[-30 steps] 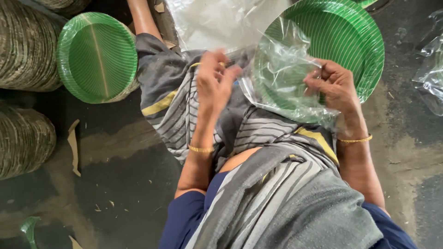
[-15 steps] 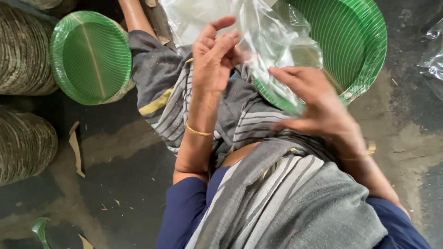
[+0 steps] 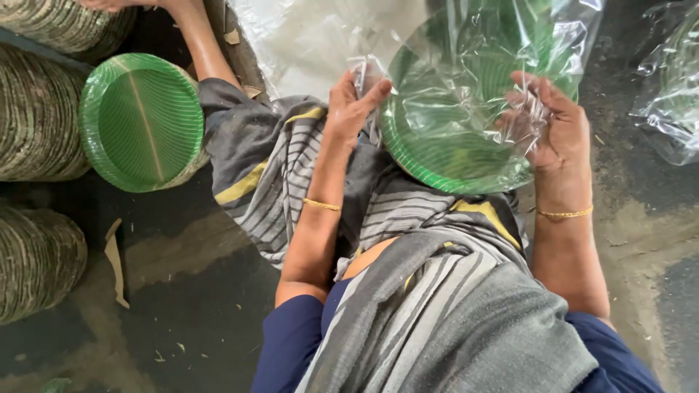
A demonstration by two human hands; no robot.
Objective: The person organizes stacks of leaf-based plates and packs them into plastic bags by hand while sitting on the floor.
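The left hand (image 3: 353, 102) pinches the near-left edge of a clear bag (image 3: 502, 65), thumb and fingers closed on a crumpled fold of film, while the right hand (image 3: 553, 127) lies spread flat against the bag's right side, fingers pressed onto the film over the rim of the green plates (image 3: 444, 153) inside. The plates sit on the lap, tilted up toward the far side, mostly covered by the bag, with the near rim showing just above the striped cloth (image 3: 408, 218). To do this step well, as I judge it, the left pinch should keep the mouth of the bag taut so the film does not bunch at the rim, and the right palm should steady the plates from outside rather than grip them, letting the film slide evenly. The film looks thin and creased, so a hard tug at one spot could tear it; a pull spread along the edge seems safer. The plates should stay squared together, since a skewed one may snag the bag. A loose green plate (image 3: 142, 120) lies well apart at the far left, beside stacks (image 3: 36, 116) of similar ware, and more bagged ware (image 3: 673, 94) sits at the far right.
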